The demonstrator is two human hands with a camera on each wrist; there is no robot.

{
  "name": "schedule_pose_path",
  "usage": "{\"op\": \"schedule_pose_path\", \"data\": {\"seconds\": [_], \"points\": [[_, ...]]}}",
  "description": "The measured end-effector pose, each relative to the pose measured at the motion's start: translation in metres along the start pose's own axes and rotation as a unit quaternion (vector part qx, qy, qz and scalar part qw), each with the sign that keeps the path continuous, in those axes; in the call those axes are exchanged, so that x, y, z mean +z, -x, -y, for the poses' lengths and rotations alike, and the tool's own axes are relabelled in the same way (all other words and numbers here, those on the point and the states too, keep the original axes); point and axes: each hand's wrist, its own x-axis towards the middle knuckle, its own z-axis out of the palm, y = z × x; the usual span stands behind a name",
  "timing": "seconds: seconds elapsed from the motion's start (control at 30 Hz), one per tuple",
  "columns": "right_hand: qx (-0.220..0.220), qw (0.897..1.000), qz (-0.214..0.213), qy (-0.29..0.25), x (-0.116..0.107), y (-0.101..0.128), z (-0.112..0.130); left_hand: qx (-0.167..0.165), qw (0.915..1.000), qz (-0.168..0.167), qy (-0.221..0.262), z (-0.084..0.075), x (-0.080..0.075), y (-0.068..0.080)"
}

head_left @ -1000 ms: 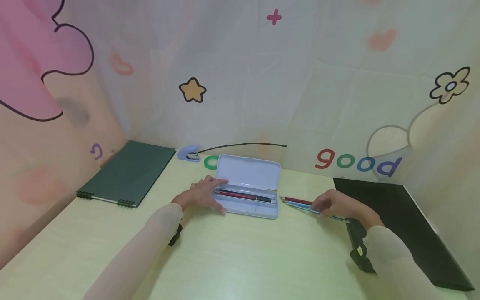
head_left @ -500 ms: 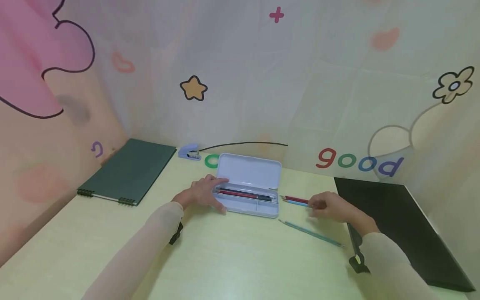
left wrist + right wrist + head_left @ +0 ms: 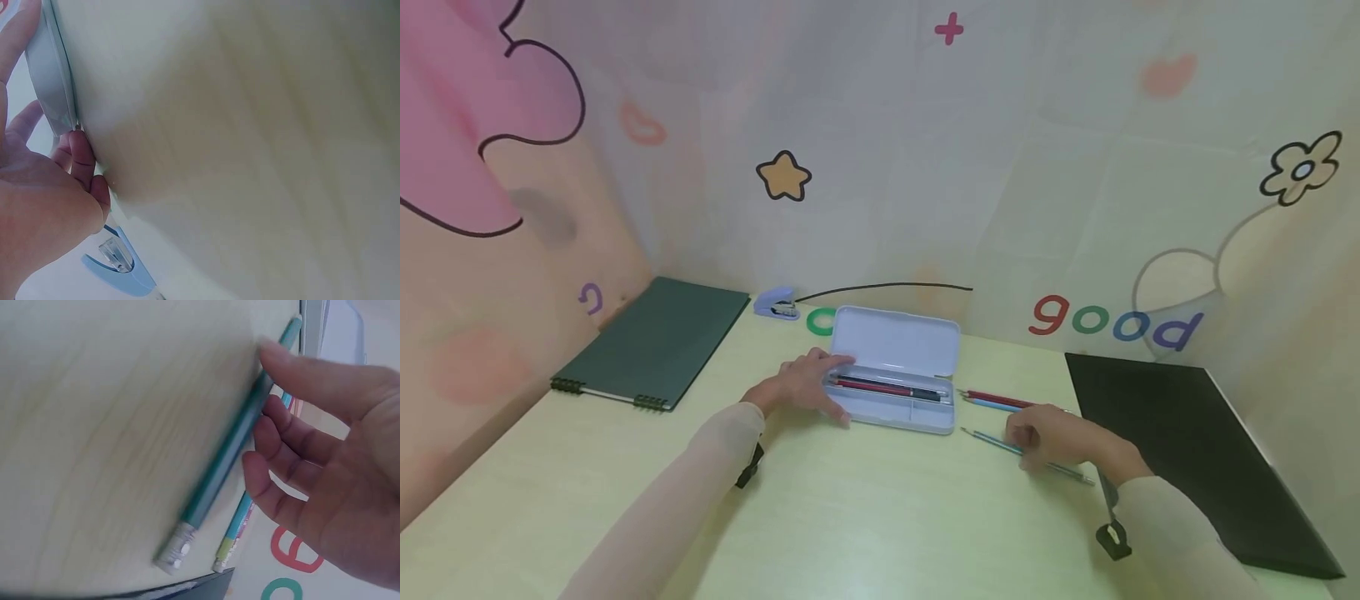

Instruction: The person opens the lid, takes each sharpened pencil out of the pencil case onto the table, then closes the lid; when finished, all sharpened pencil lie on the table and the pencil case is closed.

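Pale yellow-green desk [image 3: 865, 517] under a cartoon-printed backdrop carries everything. On it the teal pencil [image 3: 1026, 453] lies flat just right of the open pencil case [image 3: 891, 392]. Its long axis runs diagonally, tip toward the case and eraser end toward the person. The right hand [image 3: 1060, 437] is over its middle, fingertips [image 3: 265, 434] touching the barrel. Whether they pinch it or only rest there I cannot tell, the wrist view being blurred. Being round, it could probably roll from a loose touch toward the black folder [image 3: 1180, 450] or the desk's near edge. Two more pencils [image 3: 996, 402] lie just beyond. The left hand [image 3: 805, 385] curls its fingers round the case's left end.
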Motion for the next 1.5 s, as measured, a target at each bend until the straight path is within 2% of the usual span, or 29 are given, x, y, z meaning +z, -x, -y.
{"op": "schedule_pose_path", "data": {"seconds": [0.3, 0.63, 1.03, 1.27, 1.5], "points": [[-0.004, 1.0, -0.016, 0.002, -0.008, -0.004, -0.008, 0.003, 1.0, -0.001, -0.004, 0.0, -0.002, -0.001], [0.009, 0.998, -0.064, 0.016, -0.005, -0.01, -0.012, 0.013, 0.9999, -0.003, -0.001, 0.001, -0.004, -0.003], [0.007, 0.99, -0.133, 0.036, 0.0, -0.02, -0.018, 0.015, 0.9999, 0.0, 0.001, 0.003, 0.0, -0.001], [0.039, 0.986, -0.158, 0.047, -0.002, -0.023, -0.017, 0.011, 0.9999, 0.001, 0.008, 0.003, 0.0, 0.001], [0.039, 0.982, -0.172, 0.07, -0.005, -0.024, -0.021, 0.013, 0.9999, 0.003, 0.009, 0.002, -0.001, 0.002]]}}
